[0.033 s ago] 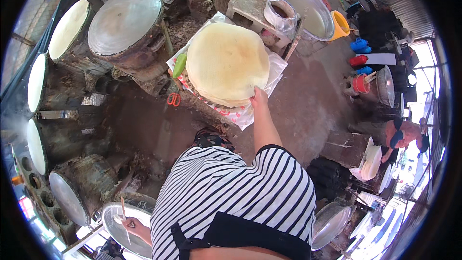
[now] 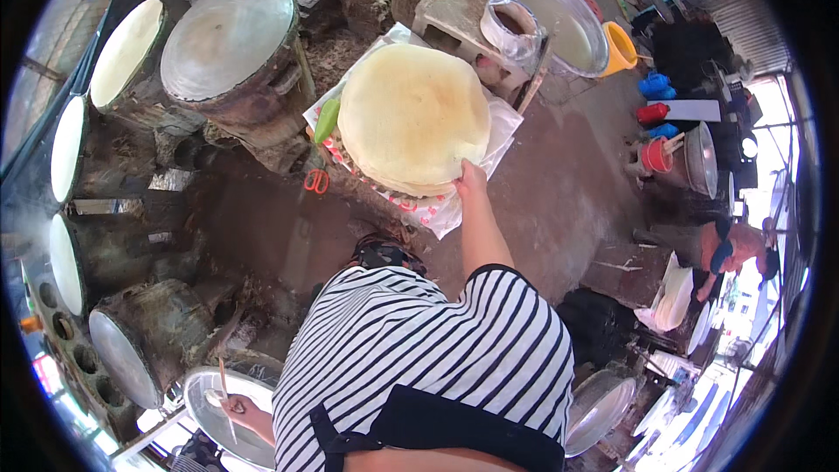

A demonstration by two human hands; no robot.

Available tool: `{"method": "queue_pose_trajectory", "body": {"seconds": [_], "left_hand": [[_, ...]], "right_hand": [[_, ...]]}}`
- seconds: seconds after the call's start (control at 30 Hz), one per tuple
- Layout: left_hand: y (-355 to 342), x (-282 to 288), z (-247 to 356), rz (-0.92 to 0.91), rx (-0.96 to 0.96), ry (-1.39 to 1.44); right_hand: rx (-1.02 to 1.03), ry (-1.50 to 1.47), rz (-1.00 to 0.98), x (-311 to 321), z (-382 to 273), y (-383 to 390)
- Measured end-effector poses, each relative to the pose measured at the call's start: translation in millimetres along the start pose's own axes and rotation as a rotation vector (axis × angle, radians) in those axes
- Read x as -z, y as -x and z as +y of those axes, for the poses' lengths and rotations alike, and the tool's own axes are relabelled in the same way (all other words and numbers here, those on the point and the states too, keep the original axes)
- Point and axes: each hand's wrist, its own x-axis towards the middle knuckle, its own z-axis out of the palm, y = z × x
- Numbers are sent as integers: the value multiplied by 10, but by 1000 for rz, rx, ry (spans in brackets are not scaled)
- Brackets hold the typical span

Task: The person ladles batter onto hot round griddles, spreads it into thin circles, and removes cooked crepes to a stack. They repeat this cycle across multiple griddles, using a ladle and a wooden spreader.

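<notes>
Right fingers pinch the sheets, likely light, fragile, sensibly by the near rim; left fingers grip a stick.

Right hand on sheets; left hand grips stick

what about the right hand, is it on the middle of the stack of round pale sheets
No, the right hand is at the near right edge of the stack of round pale sheets, away from its middle.

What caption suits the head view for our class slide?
Right hand touching a stack of round sheets; left hand holding a stick by a basin.
</notes>
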Motion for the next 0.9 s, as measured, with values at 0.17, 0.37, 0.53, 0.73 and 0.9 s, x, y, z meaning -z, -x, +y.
{"method": "queue_pose_trajectory", "body": {"seconds": [0.17,0.37,0.53,0.73,0.9], "left_hand": [[-198,437,-1157,129,204,1085],[-17,256,-884,424,488,1790],[624,158,-1126,651,496,1680],[434,-185,-1322,714,633,1614],[223,-81,-1201,876,711,1589]], "right_hand": [[6,1054,53,-177,-448,481],[460,997,-214,-659,-589,338],[259,989,-1458,-2987,1115,1584],[-285,1660,-2371,-2717,3241,4594],[-1349,2354,-2076,-1996,3698,5866]]}}
